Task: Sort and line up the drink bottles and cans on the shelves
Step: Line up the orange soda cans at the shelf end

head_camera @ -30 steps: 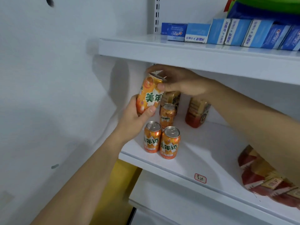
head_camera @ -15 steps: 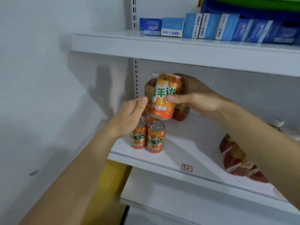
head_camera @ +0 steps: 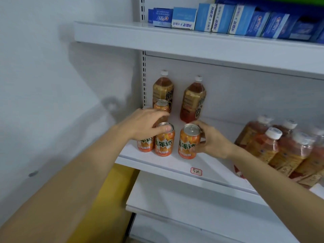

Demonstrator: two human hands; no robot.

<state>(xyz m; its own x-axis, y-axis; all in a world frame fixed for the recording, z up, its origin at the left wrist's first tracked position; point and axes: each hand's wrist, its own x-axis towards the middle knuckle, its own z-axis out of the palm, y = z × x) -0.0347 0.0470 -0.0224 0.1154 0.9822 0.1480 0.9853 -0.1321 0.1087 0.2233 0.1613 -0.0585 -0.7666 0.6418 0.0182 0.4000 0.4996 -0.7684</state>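
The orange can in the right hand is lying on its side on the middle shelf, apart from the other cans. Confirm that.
Not quite. The head view shows the orange can standing upright on the middle shelf, silver top up, the right hand wrapped round its side. It does stand apart from the other cans.

The orange cans are seen to be metal, with glossy printed sides and bare silvery tops of a dull sheen. The tea bottles at the far back are made of clear, shiny plastic, wrapped in glossy labels and closed with matt white plastic caps. The shelf is finished in smooth white paint, apparently over metal. The toothpaste boxes above are of smooth printed card. A small paper label is stuck at the shelf's near edge.
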